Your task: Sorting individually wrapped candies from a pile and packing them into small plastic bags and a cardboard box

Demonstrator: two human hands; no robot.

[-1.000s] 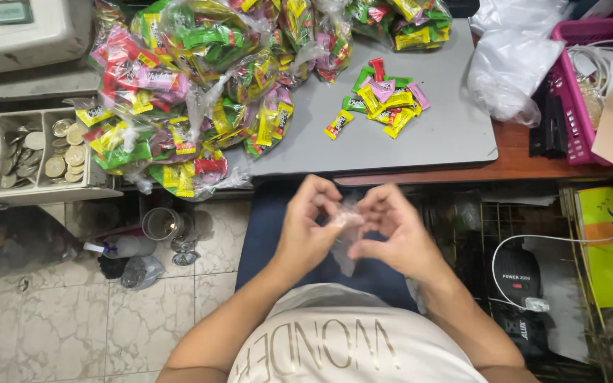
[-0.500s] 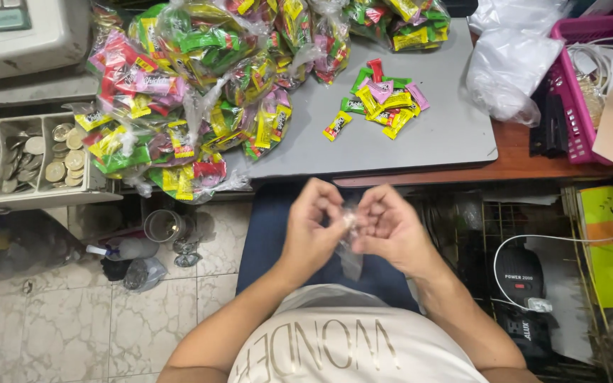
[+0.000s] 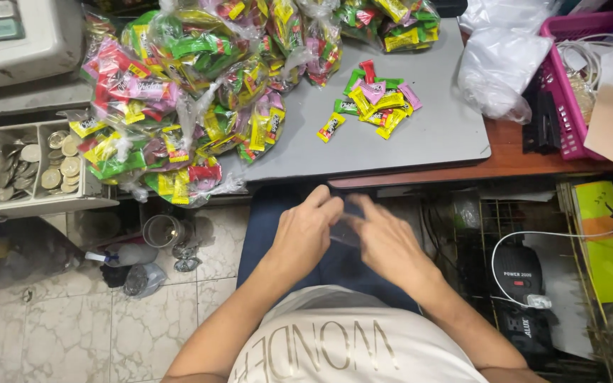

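Our left hand point(image 3: 305, 234) and right hand point(image 3: 384, 241) have moved up toward the grey board point(image 3: 434, 135), both pinching what looks like a clear bag point(image 3: 345, 230).

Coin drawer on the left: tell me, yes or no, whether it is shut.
No. The coin drawer is pulled open beneath the cash register, its compartments of coins showing.

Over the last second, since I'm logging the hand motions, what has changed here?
Both hands, the left hand and right hand, have moved forward from the lap toward the edge of the grey board, still pinching the small clear bag between them. The loose sweets, the filled bags and the coin tray stayed put.
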